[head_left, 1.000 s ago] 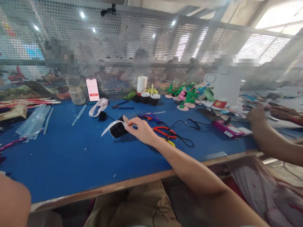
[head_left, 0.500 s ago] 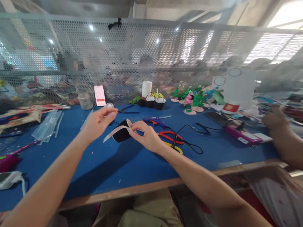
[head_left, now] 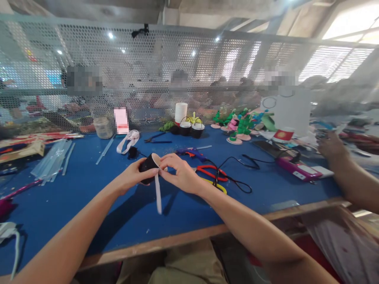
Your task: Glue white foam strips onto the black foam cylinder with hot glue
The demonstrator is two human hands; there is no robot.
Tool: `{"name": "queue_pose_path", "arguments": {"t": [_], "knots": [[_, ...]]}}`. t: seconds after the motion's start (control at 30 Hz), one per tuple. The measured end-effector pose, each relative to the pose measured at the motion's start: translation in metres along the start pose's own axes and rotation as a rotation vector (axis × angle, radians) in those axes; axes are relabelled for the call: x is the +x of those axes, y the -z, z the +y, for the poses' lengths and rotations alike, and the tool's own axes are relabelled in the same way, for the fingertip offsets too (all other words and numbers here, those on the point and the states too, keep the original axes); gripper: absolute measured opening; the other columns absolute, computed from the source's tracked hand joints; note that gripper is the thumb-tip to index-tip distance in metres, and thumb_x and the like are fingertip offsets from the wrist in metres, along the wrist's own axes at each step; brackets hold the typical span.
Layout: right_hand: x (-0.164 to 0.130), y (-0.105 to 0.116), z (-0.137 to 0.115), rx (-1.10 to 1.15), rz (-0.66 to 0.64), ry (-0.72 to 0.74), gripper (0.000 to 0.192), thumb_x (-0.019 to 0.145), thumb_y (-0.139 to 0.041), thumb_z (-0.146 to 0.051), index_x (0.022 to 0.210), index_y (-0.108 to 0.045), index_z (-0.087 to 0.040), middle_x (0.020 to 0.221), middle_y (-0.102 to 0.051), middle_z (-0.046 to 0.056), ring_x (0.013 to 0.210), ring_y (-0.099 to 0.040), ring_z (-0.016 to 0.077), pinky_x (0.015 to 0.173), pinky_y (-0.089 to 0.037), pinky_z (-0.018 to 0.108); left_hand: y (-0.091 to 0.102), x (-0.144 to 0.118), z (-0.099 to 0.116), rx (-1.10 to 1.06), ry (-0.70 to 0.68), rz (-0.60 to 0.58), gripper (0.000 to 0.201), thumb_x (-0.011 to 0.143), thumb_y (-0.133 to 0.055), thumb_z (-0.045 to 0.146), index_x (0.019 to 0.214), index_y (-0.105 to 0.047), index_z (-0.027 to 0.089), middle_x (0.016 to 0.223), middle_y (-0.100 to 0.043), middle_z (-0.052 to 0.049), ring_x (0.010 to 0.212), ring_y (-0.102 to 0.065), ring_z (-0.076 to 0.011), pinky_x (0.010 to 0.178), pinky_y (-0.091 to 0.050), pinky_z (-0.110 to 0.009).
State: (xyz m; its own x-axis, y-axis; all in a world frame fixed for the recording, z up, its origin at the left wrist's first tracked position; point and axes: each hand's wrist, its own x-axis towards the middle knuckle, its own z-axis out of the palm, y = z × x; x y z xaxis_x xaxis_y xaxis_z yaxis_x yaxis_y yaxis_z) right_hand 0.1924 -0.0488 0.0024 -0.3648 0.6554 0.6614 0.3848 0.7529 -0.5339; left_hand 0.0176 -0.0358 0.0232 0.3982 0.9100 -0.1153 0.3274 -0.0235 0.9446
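From the head camera, both hands meet just above the middle of the blue worktop (head_left: pixel 89 197). The left hand (head_left: pixel 132 177) is curled around a small black cup (head_left: pixel 148 163), which lies tilted with its open mouth turned to the right, toward the other hand. The right hand (head_left: pixel 180 173) is closed in a pinch at that rim, thumb and forefinger on the top end of a white paper strip (head_left: pixel 158 193). The strip's long axis runs almost straight down from the rim toward the near edge of the worktop, its lower end hanging free; whether that end touches the surface is hard to tell. The cup sits between the two hands, slightly nearer the left palm.

Just right of the right hand lie red-handled scissors (head_left: pixel 211 170) and a black cord (head_left: pixel 237 173), with a blue glue gun (head_left: pixel 191 152) beyond. Far right, another person's hand (head_left: pixel 330 146) rests near a pink device (head_left: pixel 296 167).
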Motion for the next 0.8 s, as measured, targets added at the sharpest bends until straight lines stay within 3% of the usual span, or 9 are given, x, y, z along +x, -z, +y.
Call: {"name": "queue_pose_path", "arguments": {"t": [0.13, 0.43, 0.53, 0.67, 0.73, 0.8], "knots": [[-0.001, 0.001, 0.001, -0.009, 0.003, 0.005, 0.008, 0.074, -0.053, -0.015, 0.068, -0.053, -0.019, 0.076, -0.06, 0.005, 0.089, -0.054, 0.0165, 0.08, -0.045, 0.032, -0.002, 0.002, -0.001, 0.113, -0.045, 0.047, 0.061, 0.059, -0.064, 0.052, 0.102, -0.051, 0.011, 0.079, -0.054, -0.004, 0.068, -0.053, -0.0155, 0.059, -0.046, -0.028], [0.0, 0.0, 0.002, -0.029, -0.017, -0.059, 0.008, 0.074, -0.054, -0.015, 0.067, -0.056, -0.019, 0.079, -0.062, 0.004, 0.088, -0.055, 0.0156, 0.081, -0.045, 0.031, -0.003, 0.002, -0.001, 0.498, -0.139, 0.222, 0.065, 0.061, -0.053, 0.062, 0.104, -0.051, 0.013, 0.083, -0.06, -0.004, 0.074, -0.055, -0.0203, 0.06, -0.042, -0.027], [0.004, 0.009, 0.003, -0.051, -0.075, -0.104, 0.005, 0.073, -0.056, -0.016, 0.074, -0.06, -0.019, 0.085, -0.064, 0.004, 0.088, -0.057, 0.0153, 0.082, -0.044, 0.031, -0.002, 0.003, -0.003, 0.601, -0.152, 0.253, 0.06, 0.062, -0.051, 0.063, 0.098, -0.053, 0.014, 0.076, -0.06, -0.003, 0.067, -0.055, -0.0188, 0.055, -0.04, -0.025], [0.016, 0.041, 0.017, -0.132, -0.041, -0.316, 0.017, 0.073, -0.056, -0.021, 0.088, -0.062, -0.017, 0.09, -0.066, 0.005, 0.083, -0.06, 0.0152, 0.077, -0.046, 0.029, -0.002, 0.003, -0.004, 0.688, -0.147, 0.222, 0.057, 0.063, -0.049, 0.064, 0.093, -0.054, 0.015, 0.067, -0.058, -0.001, 0.058, -0.053, -0.0167, 0.05, -0.037, -0.024], [0.022, 0.057, 0.031, -0.307, 0.004, -0.45, 0.019, 0.074, -0.054, -0.022, 0.09, -0.062, -0.014, 0.087, -0.067, 0.007, 0.081, -0.061, 0.017, 0.076, -0.046, 0.029, -0.003, 0.004, -0.005, 0.739, -0.151, 0.197, 0.059, 0.063, -0.049, 0.064, 0.096, -0.054, 0.016, 0.068, -0.059, -0.002, 0.059, -0.054, -0.0176, 0.051, -0.037, -0.025], [0.025, 0.068, 0.05, -0.527, -0.047, -0.625, 0.018, 0.074, -0.054, -0.022, 0.087, -0.063, -0.013, 0.086, -0.067, 0.01, 0.083, -0.062, 0.0212, 0.075, -0.044, 0.03, -0.005, 0.004, -0.006, 0.799, -0.174, 0.164, 0.06, 0.063, -0.05, 0.063, 0.098, -0.055, 0.015, 0.074, -0.061, -0.004, 0.065, -0.056, -0.0199, 0.056, -0.04, -0.027]]}}
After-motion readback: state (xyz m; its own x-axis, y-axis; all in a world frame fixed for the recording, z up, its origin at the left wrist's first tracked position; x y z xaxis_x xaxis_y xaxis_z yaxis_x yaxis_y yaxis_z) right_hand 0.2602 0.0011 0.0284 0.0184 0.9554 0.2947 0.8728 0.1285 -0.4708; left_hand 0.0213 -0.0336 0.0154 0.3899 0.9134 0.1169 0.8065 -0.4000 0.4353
